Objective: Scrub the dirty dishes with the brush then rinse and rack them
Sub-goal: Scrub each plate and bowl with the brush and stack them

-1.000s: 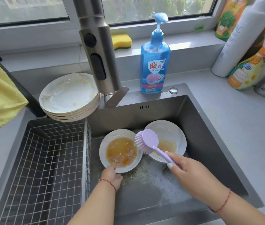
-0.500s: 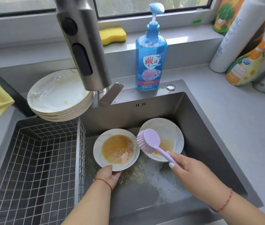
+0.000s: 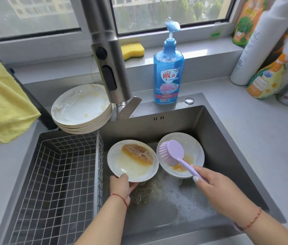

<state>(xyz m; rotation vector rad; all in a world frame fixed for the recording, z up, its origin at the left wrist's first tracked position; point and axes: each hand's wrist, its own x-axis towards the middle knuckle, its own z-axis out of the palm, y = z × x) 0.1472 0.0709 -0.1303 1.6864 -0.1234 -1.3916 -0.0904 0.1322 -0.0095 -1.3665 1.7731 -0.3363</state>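
My left hand (image 3: 122,185) grips the near rim of a white plate (image 3: 130,169) and holds it tilted away, so brown sauce pools along its far side. My right hand (image 3: 215,190) holds the handle of a lilac dish brush (image 3: 172,154). The brush head hovers over a second dirty white plate (image 3: 194,147) that leans in the sink (image 3: 228,156) to the right. A stack of several dirty plates (image 3: 81,108) sits on the counter behind the wire rack (image 3: 56,183), which fills the sink's left part.
The tap (image 3: 109,68) hangs over the sink's back edge. A blue soap bottle (image 3: 168,71) stands behind the sink, a yellow sponge (image 3: 133,50) on the sill. A yellow cloth (image 3: 1,101) hangs at left. Bottles (image 3: 263,50) crowd the right counter. Foamy water lies on the sink floor.
My left hand has lifted the near edge of the left plate, and the sauce has run to its far side. The brush has barely moved.
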